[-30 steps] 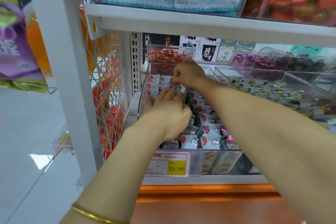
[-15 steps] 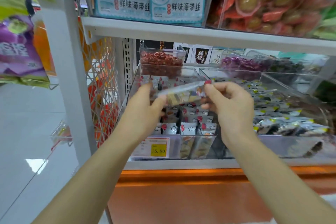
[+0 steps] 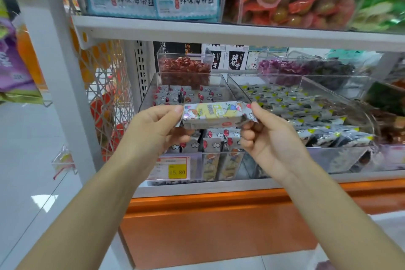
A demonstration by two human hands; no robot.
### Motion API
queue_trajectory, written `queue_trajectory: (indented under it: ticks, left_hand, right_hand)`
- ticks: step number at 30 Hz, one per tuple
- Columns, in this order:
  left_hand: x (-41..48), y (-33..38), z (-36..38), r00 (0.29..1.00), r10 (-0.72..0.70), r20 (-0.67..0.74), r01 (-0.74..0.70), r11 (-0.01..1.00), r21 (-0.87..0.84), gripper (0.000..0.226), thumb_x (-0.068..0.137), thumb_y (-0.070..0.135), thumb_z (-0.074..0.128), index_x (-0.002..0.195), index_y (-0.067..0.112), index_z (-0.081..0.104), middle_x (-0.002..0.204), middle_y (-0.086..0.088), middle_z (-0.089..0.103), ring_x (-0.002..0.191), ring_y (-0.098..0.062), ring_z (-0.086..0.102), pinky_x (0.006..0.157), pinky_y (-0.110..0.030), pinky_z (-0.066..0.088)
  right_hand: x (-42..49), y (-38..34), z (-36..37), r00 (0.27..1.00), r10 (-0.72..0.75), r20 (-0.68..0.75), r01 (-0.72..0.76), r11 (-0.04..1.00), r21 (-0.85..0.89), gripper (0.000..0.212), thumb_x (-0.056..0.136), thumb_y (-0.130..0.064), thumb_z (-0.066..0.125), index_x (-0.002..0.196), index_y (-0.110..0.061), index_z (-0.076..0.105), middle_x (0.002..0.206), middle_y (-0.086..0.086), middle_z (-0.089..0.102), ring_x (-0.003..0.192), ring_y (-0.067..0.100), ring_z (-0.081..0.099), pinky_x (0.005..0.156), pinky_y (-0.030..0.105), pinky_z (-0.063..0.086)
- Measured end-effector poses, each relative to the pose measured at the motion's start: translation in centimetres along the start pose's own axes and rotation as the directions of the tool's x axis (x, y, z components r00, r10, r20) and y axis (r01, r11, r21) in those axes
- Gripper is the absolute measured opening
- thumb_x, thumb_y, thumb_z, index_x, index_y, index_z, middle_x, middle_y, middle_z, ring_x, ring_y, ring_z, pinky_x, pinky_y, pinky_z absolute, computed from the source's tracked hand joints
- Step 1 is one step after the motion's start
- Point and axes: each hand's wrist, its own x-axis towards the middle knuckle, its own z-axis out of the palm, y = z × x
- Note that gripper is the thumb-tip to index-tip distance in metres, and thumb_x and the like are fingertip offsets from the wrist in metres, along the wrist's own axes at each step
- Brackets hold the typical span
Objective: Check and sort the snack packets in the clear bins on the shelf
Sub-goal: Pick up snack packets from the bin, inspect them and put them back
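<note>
Head view: the left hand (image 3: 153, 125) pinches one crimped end of a snack packet (image 3: 215, 114) between thumb and curled fingers, and the right hand (image 3: 269, 138) pinches the other end the same way, so the packet hangs stretched between them. Its long axis runs straight across from one hand to the other, close to level, with the yellow cartoon face turned up toward the camera, which suits reading or checking it. Just below and beyond both hands sits the clear bin (image 3: 153, 85) of grey packets (image 3: 215, 142) with red marks, and the held packet hovers over the bin's middle without touching its contents. Neither hand is clearly nearer that bin. The packets at its front seem to stand on end, so I judge the held one would need turning from crosswise to upright before it slips back in. Beyond the right hand lies a neighbouring bin (image 3: 328, 85) of packets with green marks, the likelier place if this one proves a stray. Further beyond the left hand stands a small bin of red sweets (image 3: 184, 68), and below that hand a price tag (image 3: 173, 167) is fixed to the bin front.
</note>
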Motion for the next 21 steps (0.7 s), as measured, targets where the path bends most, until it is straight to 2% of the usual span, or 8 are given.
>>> queue_trajectory:
  ticks: [4, 7, 10, 12, 14, 16, 18, 21]
  left_hand:
    - [0.1, 0.0, 0.1, 0.994, 0.043, -0.095, -0.03, 0.99, 0.136, 0.021, 0.095, 0.023, 0.051, 0.087, 0.016, 0.069, 0.065, -0.005, 0.071, 0.057, -0.013, 0.063, 0.058, -0.022, 0.056]
    - [0.0, 0.1, 0.2, 0.99, 0.086, -0.112, -0.06, 0.973, 0.222, 0.021, 0.096, 0.021, 0.049, 0.087, 0.014, 0.067, 0.051, 0.0, 0.064, 0.042, -0.007, 0.053, 0.044, -0.018, 0.05]
    - [-0.1, 0.1, 0.3, 0.989, 0.066, -0.129, -0.039, 0.978, 0.203, 0.02, 0.096, 0.019, 0.049, 0.086, 0.013, 0.065, 0.042, 0.003, 0.057, 0.037, -0.006, 0.046, 0.039, -0.017, 0.045]
    - [-0.1, 0.1, 0.2, 0.988, 0.037, -0.149, -0.013, 0.987, 0.16, 0.021, 0.096, 0.017, 0.048, 0.083, 0.012, 0.064, 0.038, 0.004, 0.053, 0.035, -0.006, 0.045, 0.038, -0.017, 0.045]
    - [0.1, 0.1, -0.1, 0.987, 0.006, -0.163, 0.013, 0.994, 0.113, 0.022, 0.096, 0.017, 0.048, 0.081, 0.011, 0.063, 0.039, 0.004, 0.053, 0.035, -0.007, 0.045, 0.037, -0.018, 0.044]
    - [0.2, 0.1, -0.3, 0.986, -0.027, -0.165, 0.041, 0.996, 0.079, 0.021, 0.096, 0.016, 0.048, 0.083, 0.008, 0.062, 0.039, 0.004, 0.052, 0.034, -0.007, 0.045, 0.036, -0.018, 0.043]
    - [0.3, 0.0, -0.4, 0.985, -0.051, -0.166, 0.059, 0.997, 0.044, 0.021, 0.096, 0.013, 0.047, 0.08, 0.006, 0.059, 0.038, 0.004, 0.05, 0.034, -0.006, 0.043, 0.034, -0.017, 0.041]
    - [0.2, 0.1, -0.1, 0.985, -0.076, -0.153, 0.07, 0.997, -0.042, 0.022, 0.096, 0.013, 0.047, 0.076, 0.007, 0.055, 0.042, 0.0, 0.054, 0.035, -0.006, 0.043, 0.035, -0.018, 0.04]
  right_hand:
    - [0.1, 0.1, 0.3, 0.984, 0.163, 0.077, -0.175, 0.967, 0.183, 0.02, 0.079, -0.024, 0.06, 0.071, -0.01, 0.047, 0.05, 0.0, 0.047, 0.039, 0.008, 0.041, 0.035, 0.017, 0.036]
    - [0.1, 0.2, 0.2, 0.976, 0.196, 0.092, -0.212, 0.951, 0.223, 0.023, 0.09, -0.022, 0.053, 0.072, -0.01, 0.048, 0.05, 0.0, 0.049, 0.038, 0.008, 0.043, 0.035, 0.017, 0.037]
    - [0.2, 0.5, 0.0, 0.999, 0.014, 0.033, -0.014, 1.0, -0.02, 0.019, 0.094, -0.016, 0.052, 0.077, -0.01, 0.047, 0.052, 0.001, 0.053, 0.042, 0.009, 0.046, 0.039, 0.019, 0.04]
    - [0.0, 0.6, -0.1, 0.99, -0.122, 0.07, 0.133, 0.973, -0.189, 0.007, 0.091, -0.015, 0.056, 0.089, -0.009, 0.055, 0.057, 0.0, 0.055, 0.048, 0.01, 0.05, 0.043, 0.021, 0.044]
    - [-0.2, 0.5, -0.1, 0.971, -0.179, 0.158, 0.214, 0.946, -0.243, 0.027, 0.081, -0.023, 0.064, 0.105, -0.012, 0.06, 0.067, -0.001, 0.059, 0.055, 0.011, 0.054, 0.047, 0.022, 0.047]
    - [-0.4, 0.5, 0.0, 0.949, -0.226, 0.218, 0.289, 0.9, -0.325, 0.046, 0.069, -0.03, 0.069, 0.111, -0.016, 0.061, 0.087, -0.001, 0.061, 0.062, 0.011, 0.058, 0.052, 0.022, 0.05]
    - [-0.5, 0.8, 0.2, 0.919, -0.314, 0.237, 0.387, 0.832, -0.397, 0.035, 0.073, -0.025, 0.07, 0.107, -0.019, 0.063, 0.097, 0.0, 0.06, 0.064, 0.012, 0.063, 0.055, 0.023, 0.052]
    - [-0.5, 1.3, 0.4, 0.886, -0.428, 0.181, 0.463, 0.785, -0.411, 0.013, 0.085, -0.01, 0.065, 0.096, -0.017, 0.067, 0.079, -0.002, 0.067, 0.062, 0.014, 0.065, 0.055, 0.023, 0.053]
